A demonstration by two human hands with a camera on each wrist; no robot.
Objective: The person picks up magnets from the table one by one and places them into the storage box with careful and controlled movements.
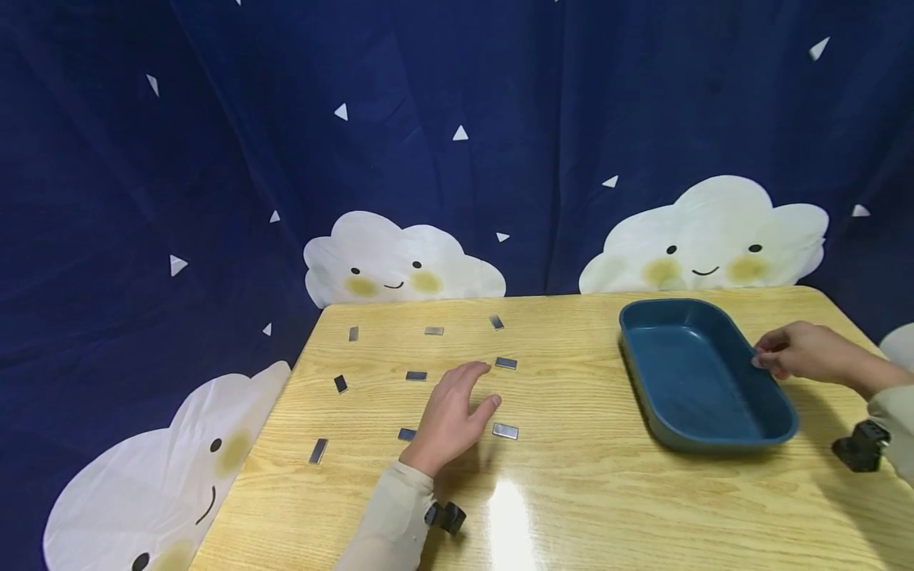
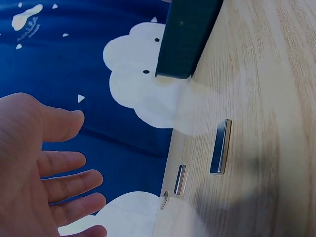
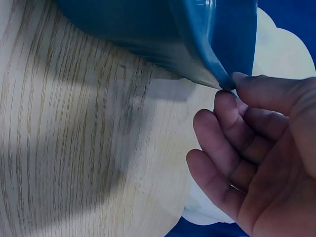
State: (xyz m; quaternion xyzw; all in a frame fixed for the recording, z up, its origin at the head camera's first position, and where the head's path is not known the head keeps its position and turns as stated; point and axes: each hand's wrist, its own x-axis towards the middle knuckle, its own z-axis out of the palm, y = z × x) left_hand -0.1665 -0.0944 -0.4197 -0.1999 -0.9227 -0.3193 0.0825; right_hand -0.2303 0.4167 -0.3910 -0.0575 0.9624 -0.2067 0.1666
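A deep blue plastic basin (image 1: 703, 381) with rounded corners stands on the right part of the table, nothing inside it. Its right rim is pinched between the thumb and forefinger of my right hand (image 1: 807, 350); the right wrist view shows this grip on the rim (image 3: 224, 81). My left hand (image 1: 450, 412) hovers over the table with fingers spread and holds nothing. Close to it lie small flat metallic rectangular pieces: one piece (image 1: 505, 431) right of the thumb, another (image 1: 505, 363) beyond the fingertips, and a third (image 1: 406, 434) partly hidden behind the hand.
More such pieces lie spread over the table's left half, among them one at the far left (image 1: 340, 384) and one nearer the front (image 1: 318, 451). The wooden table (image 1: 571, 507) backs onto a dark blue curtain (image 1: 443, 79) with clouds.
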